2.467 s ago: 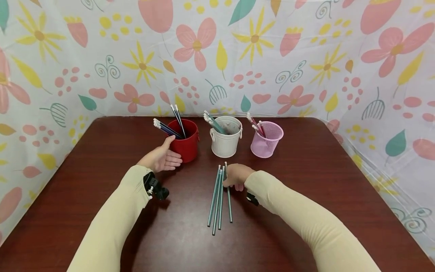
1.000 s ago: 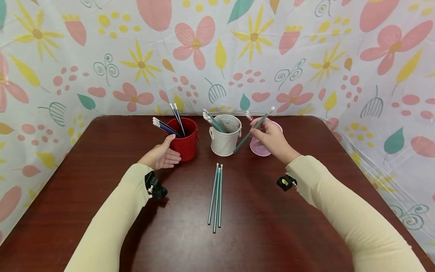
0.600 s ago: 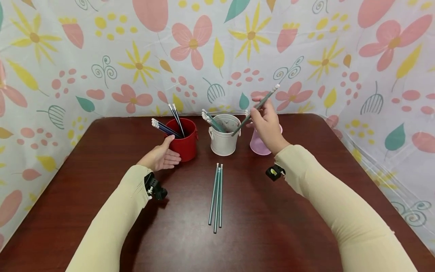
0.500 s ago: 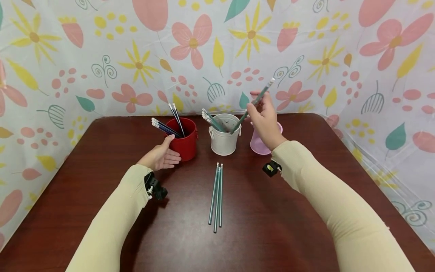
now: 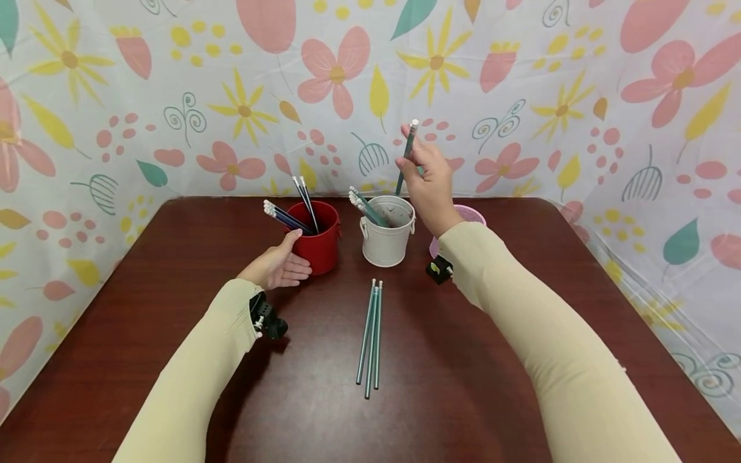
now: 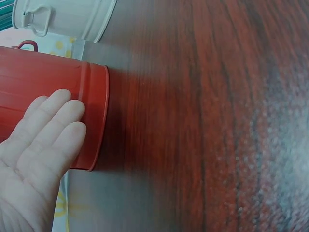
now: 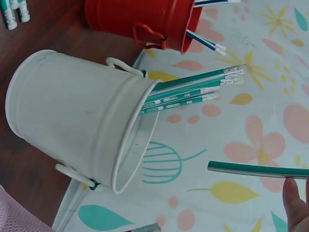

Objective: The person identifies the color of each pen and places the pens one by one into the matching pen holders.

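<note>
My right hand (image 5: pixel 431 186) pinches a green pencil (image 5: pixel 408 149) nearly upright, eraser end up, above the far right rim of the white bucket (image 5: pixel 384 249). In the right wrist view the lower end of that pencil (image 7: pixel 253 169) is outside the bucket, beyond its mouth. Several green pencils (image 7: pixel 193 92) lean in the white bucket. My left hand (image 5: pixel 278 265), fingers straight, rests against the side of the red bucket (image 5: pixel 325 252), thumb near its rim. Dark blue pencils (image 5: pixel 283 215) stand in the red bucket. Three green pencils (image 5: pixel 370 341) lie on the table.
A pink mesh cup (image 5: pixel 476 217) stands right of the white bucket, partly hidden behind my right wrist. The brown table (image 5: pixel 312 392) ends at a floral cloth (image 5: pixel 243 77) behind the containers. Small black cameras hang below both wrists.
My right hand took one green pencil from the table, lifted it past the pink cup, then moved left and turned the pencil upright over the white bucket. The left hand stayed put.
</note>
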Available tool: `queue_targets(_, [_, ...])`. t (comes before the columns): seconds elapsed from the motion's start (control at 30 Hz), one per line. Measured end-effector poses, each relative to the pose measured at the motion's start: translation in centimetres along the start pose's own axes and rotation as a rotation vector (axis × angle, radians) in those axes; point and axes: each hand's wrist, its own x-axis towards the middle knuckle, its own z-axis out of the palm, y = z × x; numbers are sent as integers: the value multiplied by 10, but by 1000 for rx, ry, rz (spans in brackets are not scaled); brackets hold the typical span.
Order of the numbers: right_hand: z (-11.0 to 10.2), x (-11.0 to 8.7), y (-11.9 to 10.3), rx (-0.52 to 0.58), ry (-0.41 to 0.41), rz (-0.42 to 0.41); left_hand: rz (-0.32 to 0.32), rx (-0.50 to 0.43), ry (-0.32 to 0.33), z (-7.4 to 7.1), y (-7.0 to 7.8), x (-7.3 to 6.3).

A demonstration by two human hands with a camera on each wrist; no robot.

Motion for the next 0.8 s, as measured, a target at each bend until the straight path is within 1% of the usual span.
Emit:
queue_targets(0.1, [5, 0, 2, 5, -15, -15, -7, -4, 2, 0, 0, 0])
queue_targets(0.2, [9, -3, 8, -43, -50, -43, -11, -5, 8, 1, 0, -1])
queue_targets(0.33, [11, -12, 20, -147, -146, -125, -12, -6, 16, 2, 3, -1])
queue_targets(0.43, [11, -21, 29, -171, -227, -170, -14, -8, 19, 4, 5, -1])
queue_targets(0.5, [12, -26, 34, -161, -271, -165, -15, -3, 22, 4, 5, -1])
queue_targets(0.6, [14, -34, 40, -155, -308, -134, -16, -2, 30, 4, 5, -1])
queue_targets(0.8, [19, -45, 49, -143, -340, -72, -16, 6, 45, 2, 4, -3])
